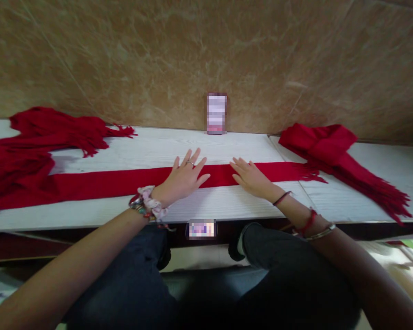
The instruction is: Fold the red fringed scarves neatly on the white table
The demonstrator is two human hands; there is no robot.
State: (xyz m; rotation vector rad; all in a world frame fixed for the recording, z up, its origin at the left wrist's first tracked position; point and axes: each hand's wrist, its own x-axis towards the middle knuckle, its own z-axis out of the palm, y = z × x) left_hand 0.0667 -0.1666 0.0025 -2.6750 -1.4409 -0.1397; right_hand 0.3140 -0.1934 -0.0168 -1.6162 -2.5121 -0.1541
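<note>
A red scarf (99, 184) is laid out as a long flat strip across the white tabletop, its fringed end to the right. My left hand (182, 179) rests on its middle, palm down with the fingers spread. To the right, my right hand (251, 176) lies flat on the same strip, fingers stretched out. Neither hand grips the cloth. At the left, the strip runs into a bunched heap of red fabric (17, 169); whether they are one piece I cannot tell.
A folded red scarf (320, 144) with fringe lies at the right. Rumpled red cloth (55, 126) sits at the back left. A phone (216, 113) leans on the brown marbled wall (151, 59). Below the edge of the white tabletop (241, 206) is another small blurred-out item (202, 229).
</note>
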